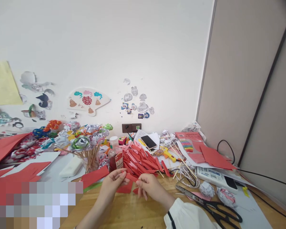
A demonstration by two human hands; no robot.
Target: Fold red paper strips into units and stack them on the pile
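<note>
Between my two hands stretches a red paper strip, held just above the wooden table's front part. My left hand pinches its left end, and my right hand grips the right end with fingers curled. Red paper pieces lie on the table under the strip, partly hidden by my hands. Right behind is a big heap of folded red paper strips. A glass bottle with a white cap stands to the left of the heap, with a small red carton in front of it.
Large scissors lie at the right, near a coil of beaded cord and crumpled paper balls. A yellow glue gun and a phone sit behind. Paper flowers stand at the left. Red sheets lie farther left.
</note>
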